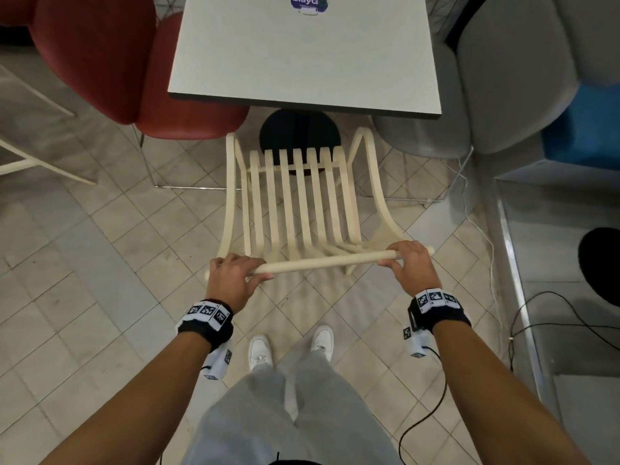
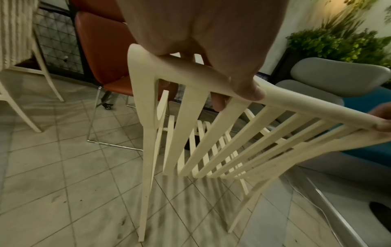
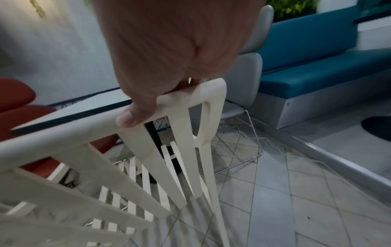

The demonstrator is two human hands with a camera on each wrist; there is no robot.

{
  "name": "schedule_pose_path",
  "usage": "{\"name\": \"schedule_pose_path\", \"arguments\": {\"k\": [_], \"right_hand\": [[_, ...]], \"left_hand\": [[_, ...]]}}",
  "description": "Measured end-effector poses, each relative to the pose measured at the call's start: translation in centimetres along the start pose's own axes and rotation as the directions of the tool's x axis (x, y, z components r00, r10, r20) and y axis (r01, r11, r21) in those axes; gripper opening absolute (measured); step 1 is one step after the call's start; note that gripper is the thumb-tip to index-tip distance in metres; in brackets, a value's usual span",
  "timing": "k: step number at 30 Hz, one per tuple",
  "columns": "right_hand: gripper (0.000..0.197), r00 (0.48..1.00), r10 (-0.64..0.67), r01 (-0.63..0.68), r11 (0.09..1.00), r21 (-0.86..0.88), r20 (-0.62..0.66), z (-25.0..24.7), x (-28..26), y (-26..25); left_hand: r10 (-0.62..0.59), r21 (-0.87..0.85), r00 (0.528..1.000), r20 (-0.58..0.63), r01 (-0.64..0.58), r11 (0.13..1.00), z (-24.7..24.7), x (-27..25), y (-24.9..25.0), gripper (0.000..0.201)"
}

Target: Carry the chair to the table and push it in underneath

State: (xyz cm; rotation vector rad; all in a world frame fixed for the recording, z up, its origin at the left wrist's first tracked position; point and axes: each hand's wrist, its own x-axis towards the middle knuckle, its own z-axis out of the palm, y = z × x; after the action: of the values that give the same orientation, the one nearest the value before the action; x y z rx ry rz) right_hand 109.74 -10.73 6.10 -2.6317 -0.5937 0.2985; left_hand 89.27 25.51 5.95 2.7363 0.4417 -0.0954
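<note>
Cream slatted chair [image 1: 295, 196]; left hand [image 1: 231, 276] and right hand [image 1: 411, 266] grip its rounded top rail.

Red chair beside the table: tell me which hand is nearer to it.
Left. The left hand grips the cream chair's top rail at the end on the red chair's side; the right hand grips the opposite end, toward the grey chair.
</note>
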Motion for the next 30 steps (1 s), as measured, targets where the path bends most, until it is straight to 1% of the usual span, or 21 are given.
{"name": "schedule_pose_path", "arguments": {"k": [4, 9, 11, 15, 20, 25, 30], "right_hand": [[0.039, 1.0, -0.009, 0.008, 1.0, 0.017, 0.025, -1.0, 0.8, 1.9], [0.034, 1.0, -0.007, 0.008, 0.999, 0.048, -0.012, -1.7, 1.8, 2.5], [0.034, 1.0, 0.003, -0.002, 0.999, 0.054, -0.026, -1.6, 2.6, 2.3], [0.036, 0.998, 0.02, -0.017, 0.998, 0.062, -0.052, -0.4, 4.3, 0.7], [0.04, 0.997, 0.052, -0.05, 0.998, 0.039, -0.058, 1.3, 5.9, -2.7], [0.041, 0.994, 0.1, -0.097, 0.994, 0.054, -0.054, 1.6, 6.6, -3.9], [0.036, 0.999, 0.046, -0.045, 0.998, 0.046, -0.005, 0.4, 6.9, -3.2]], "left_hand": [[-0.005, -0.06, 1.0, -0.001, 0.005, 0.998, 0.6, 0.8, 1.5, 0.043], [0.002, -0.062, 1.0, 0.028, 0.0, 0.998, 0.6, 2.8, 2.4, 0.048], [0.002, -0.063, 0.999, 0.035, 0.0, 0.998, 0.2, 4.0, 2.2, 0.048], [-0.033, -0.08, 0.999, 0.009, 0.034, 0.996, -1.2, 6.6, 0.6, 0.045], [-0.055, -0.033, 0.998, -0.02, 0.054, 0.998, -2.9, 9.4, -2.5, 0.053], [-0.064, 0.002, 0.996, -0.068, 0.064, 0.998, -3.0, 9.9, -2.9, 0.047], [-0.101, -0.01, 0.989, -0.105, 0.101, 0.995, -2.5, 9.8, -2.0, 0.04]]}}
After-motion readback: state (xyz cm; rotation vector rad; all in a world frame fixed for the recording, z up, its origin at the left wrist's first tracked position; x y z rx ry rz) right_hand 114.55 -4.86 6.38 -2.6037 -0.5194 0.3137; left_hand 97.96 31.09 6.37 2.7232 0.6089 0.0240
